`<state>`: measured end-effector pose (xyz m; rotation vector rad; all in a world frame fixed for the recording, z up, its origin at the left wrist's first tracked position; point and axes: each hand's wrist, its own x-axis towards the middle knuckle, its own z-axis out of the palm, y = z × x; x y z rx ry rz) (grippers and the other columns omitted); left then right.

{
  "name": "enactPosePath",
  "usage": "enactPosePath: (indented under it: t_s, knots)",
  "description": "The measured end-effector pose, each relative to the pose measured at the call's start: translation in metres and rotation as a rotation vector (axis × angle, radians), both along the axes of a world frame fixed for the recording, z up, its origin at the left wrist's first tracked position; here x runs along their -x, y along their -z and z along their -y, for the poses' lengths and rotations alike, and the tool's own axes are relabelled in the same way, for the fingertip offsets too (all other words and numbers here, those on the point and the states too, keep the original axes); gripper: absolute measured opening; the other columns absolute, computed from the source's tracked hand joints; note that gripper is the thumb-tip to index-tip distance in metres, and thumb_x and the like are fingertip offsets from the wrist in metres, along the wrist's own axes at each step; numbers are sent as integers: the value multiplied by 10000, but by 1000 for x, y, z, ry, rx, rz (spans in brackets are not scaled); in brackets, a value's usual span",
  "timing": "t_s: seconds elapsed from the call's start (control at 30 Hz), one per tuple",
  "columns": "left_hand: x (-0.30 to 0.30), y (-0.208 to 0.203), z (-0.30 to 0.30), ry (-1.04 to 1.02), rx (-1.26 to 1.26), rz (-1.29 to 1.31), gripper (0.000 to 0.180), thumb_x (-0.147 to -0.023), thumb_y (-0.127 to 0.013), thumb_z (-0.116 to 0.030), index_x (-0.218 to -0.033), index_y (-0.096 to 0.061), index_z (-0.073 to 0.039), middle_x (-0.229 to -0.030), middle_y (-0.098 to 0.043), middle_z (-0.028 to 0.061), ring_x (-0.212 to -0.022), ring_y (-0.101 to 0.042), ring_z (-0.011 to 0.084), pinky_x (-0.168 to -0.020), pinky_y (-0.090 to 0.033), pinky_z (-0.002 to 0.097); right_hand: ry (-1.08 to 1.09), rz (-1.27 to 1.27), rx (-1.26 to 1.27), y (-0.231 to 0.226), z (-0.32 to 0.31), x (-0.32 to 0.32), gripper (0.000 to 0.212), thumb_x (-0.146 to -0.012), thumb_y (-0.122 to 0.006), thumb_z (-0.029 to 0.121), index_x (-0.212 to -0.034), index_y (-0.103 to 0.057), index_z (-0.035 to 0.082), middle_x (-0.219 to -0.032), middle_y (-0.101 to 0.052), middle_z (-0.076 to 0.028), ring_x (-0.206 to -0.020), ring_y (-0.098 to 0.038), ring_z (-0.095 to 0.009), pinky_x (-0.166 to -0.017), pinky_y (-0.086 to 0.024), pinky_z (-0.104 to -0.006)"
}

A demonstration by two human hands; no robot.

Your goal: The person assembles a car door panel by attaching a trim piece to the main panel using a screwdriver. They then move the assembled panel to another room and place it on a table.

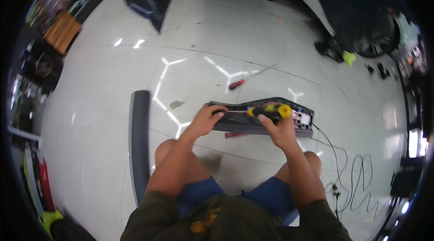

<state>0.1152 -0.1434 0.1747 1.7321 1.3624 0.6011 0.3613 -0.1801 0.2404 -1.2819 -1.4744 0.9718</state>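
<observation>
The right hand is wrapped around the black-and-yellow screwdriver above the dark panel, its forearm rising from the panel's near side. The left hand bends half-curled over the panel's left end; whether it pinches the screwdriver's shaft I cannot tell.

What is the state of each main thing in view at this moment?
Left hand: curled at left end of dark casing
Right hand: holding yellow-and-black screwdriver
Dark casing: light-coloured parts showing near right end
Red-and-black screwdriver: lying on floor, unheld
Long grey panel: lying on floor
Cable: loosely looped on floor
</observation>
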Motion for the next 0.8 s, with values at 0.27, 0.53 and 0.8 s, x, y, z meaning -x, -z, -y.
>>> enactPosePath:
  t_s: [0.27,0.53,0.8]
  knots:
    - [0,9,4,-40,-57,46,214,-884,-569,-205,-1064,-640,-114,-1027,-527,155,-979,-543,289,-848,-435,341,13,-26,-10,-4,-3,1,347,-780,-720,219,-1037,-609,14,-755,-636,-77,-650,-559,-122,-611,-467,-276]
    - [-4,-1,4,-37,-17,7,216,-887,-549,-195,-1070,-635,-117,-1017,-525,175,-910,-556,303,-816,-449,357,-20,188,-90,-44,13,-21,532,-817,-649,194,-1272,-411,54,-896,-603,-161,-655,-597,-248,-616,-480,-329]
    - [4,1,6,-28,-40,42,220,-848,-578,-147,-1056,-641,-112,-986,-546,178,-886,-568,300,-808,-455,352,-105,931,-73,-61,27,-19,439,-834,-637,365,-1066,-511,14,-856,-585,-175,-653,-615,-322,-579,-493,-377]
